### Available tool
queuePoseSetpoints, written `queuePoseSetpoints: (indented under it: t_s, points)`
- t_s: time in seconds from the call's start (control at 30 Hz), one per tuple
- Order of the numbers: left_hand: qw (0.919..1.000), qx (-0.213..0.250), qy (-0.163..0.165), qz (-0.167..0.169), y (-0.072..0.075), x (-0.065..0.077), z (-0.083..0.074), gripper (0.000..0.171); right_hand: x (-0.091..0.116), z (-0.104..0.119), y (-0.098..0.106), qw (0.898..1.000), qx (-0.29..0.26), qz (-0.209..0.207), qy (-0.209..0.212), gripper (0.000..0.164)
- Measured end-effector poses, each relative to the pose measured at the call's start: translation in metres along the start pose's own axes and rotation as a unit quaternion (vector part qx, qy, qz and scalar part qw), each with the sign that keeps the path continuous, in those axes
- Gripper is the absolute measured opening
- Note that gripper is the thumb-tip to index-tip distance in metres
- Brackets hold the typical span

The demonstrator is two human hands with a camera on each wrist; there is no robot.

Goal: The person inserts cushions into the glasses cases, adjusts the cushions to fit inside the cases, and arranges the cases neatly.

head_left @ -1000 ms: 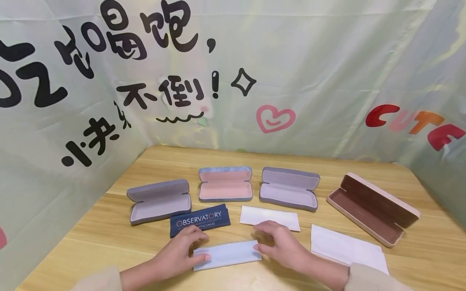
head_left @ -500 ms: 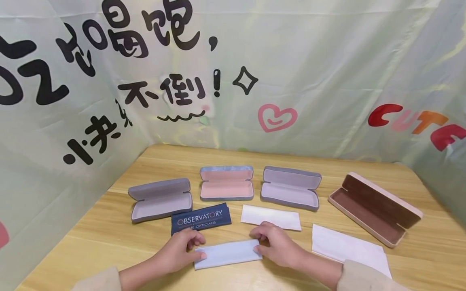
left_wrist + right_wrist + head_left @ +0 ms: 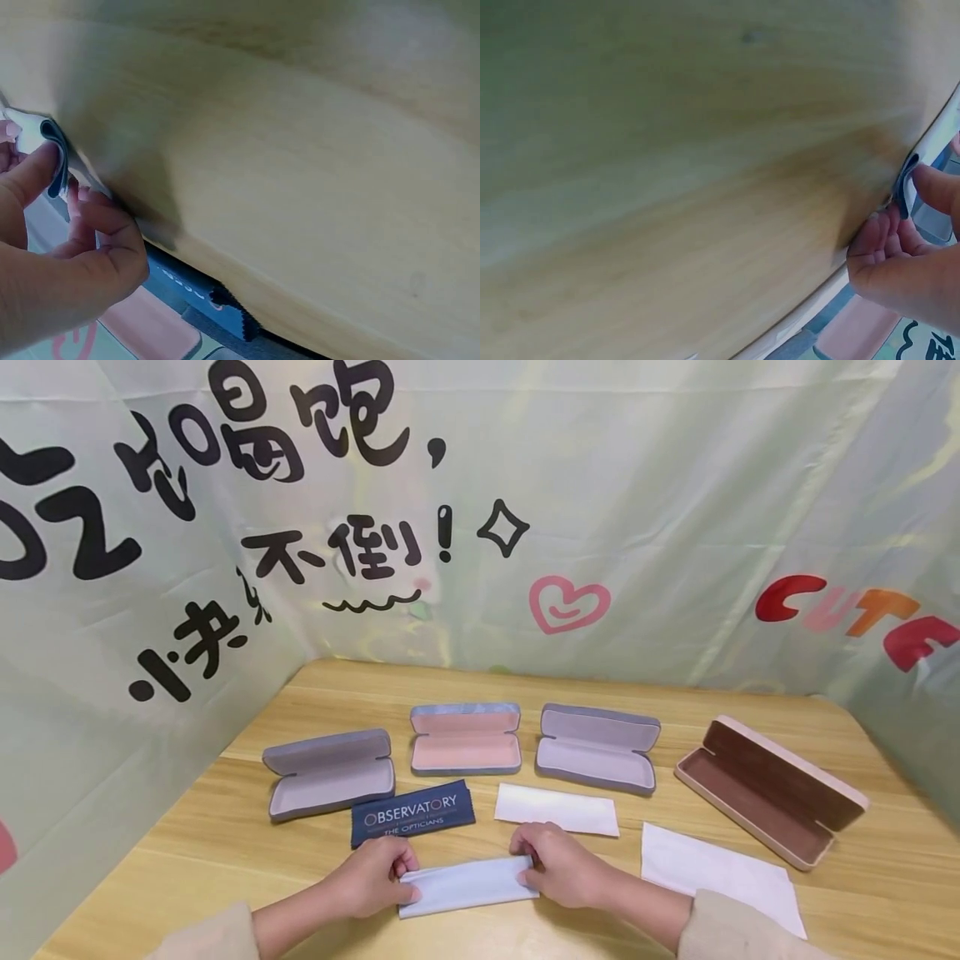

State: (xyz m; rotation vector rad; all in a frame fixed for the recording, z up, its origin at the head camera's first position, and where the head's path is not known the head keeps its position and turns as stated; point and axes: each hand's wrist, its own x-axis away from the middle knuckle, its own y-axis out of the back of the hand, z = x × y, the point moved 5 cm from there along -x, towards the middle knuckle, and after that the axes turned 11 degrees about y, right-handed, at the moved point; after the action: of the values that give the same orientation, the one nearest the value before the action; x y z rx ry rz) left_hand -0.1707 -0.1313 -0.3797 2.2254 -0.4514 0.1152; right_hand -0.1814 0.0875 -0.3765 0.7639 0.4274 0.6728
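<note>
A pale blue folded cloth [image 3: 468, 887] lies lengthwise across the near part of the wooden table. My left hand [image 3: 370, 878] pinches its left end between thumb and curled fingers, while my right hand [image 3: 562, 867] pinches the right end. Both wrist views show the folded layers at the cloth's end [image 3: 55, 159] between thumb and fingers, with a dark underside. Just beyond my left hand is a navy cloth [image 3: 412, 814] printed "OBSERVATORY THE OPTICIANS". A white folded cloth [image 3: 557, 808] lies beyond my right hand, and a larger white cloth [image 3: 720, 872] beside my right forearm.
Along the back stand open glasses cases: a grey one [image 3: 330, 777] at left, a blue one with pink lining [image 3: 465, 739], a grey-purple one [image 3: 597, 749], and a pink one with brown lining [image 3: 772, 789] at right. Printed fabric [image 3: 660, 510] hangs behind the table.
Fingers of both hands have curled in and now pinch the pale blue cloth's ends, where earlier the thumbs lay on it. Its surface has creased slightly. Cases and other cloths stay put.
</note>
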Motion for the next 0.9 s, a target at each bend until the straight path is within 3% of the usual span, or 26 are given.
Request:
queuePoseSetpoints:
  t_s: [0.2, 0.37, 0.63, 0.77, 0.9]
  points:
    - [1.0, 0.007, -0.002, 0.002, 0.0, -0.002, -0.003, 0.019, 0.0, 0.001, 0.001, 1.0, -0.008, 0.014, -0.024, 0.016]
    - [0.9998, 0.016, -0.001, 0.008, 0.001, -0.003, -0.002, 0.012, 0.0, 0.0, 0.003, 0.999, -0.02, 0.003, -0.032, 0.016]
    - [0.9984, 0.057, 0.003, 0.003, 0.008, -0.006, 0.005, 0.012, -0.002, 0.0, 0.008, 0.999, -0.035, -0.006, -0.015, 0.01]
    - [0.9946, 0.101, 0.005, -0.025, 0.018, -0.006, 0.006, 0.012, -0.009, 0.0, 0.011, 0.993, -0.12, -0.01, -0.02, 0.007]
    - [0.9892, 0.134, 0.025, -0.054, 0.026, -0.007, 0.008, 0.017, -0.014, -0.004, 0.013, 0.972, -0.229, -0.021, -0.051, 0.005]
